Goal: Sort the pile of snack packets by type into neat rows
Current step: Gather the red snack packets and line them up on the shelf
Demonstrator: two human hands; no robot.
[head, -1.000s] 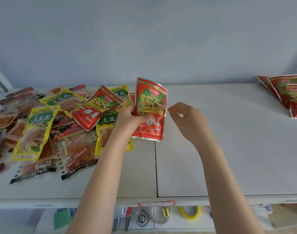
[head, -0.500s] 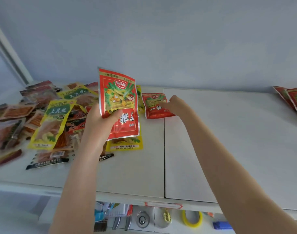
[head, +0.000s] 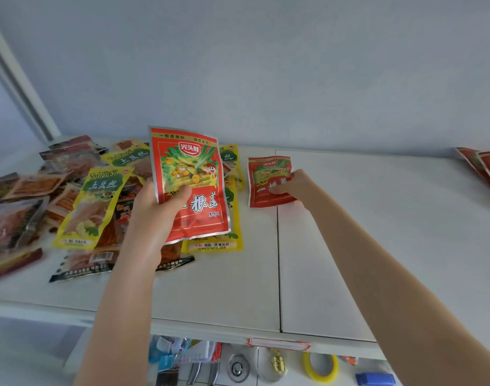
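Note:
My left hand (head: 157, 210) grips a large red snack packet (head: 191, 174) and holds it upright above the pile, thumb across its front. My right hand (head: 289, 185) pinches the right edge of a second, matching red packet (head: 263, 179) that lies flat on the white table (head: 349, 246), just right of the pile. The pile (head: 71, 196) covers the table's left side: yellow-green packets (head: 99, 201), clear packets with brown strips, dark-edged ones, overlapping at odd angles. More red packets (head: 486, 165) lie at the far right edge.
A grey wall stands right behind the table. A seam (head: 278, 268) runs front to back down the table's middle. Below the front edge a shelf holds a yellow tape roll (head: 320, 366), metal parts and a blue item.
The view swung left. My right hand reached out from beside the held packet and took hold of a second red packet on the table. My left hand kept its packet raised.

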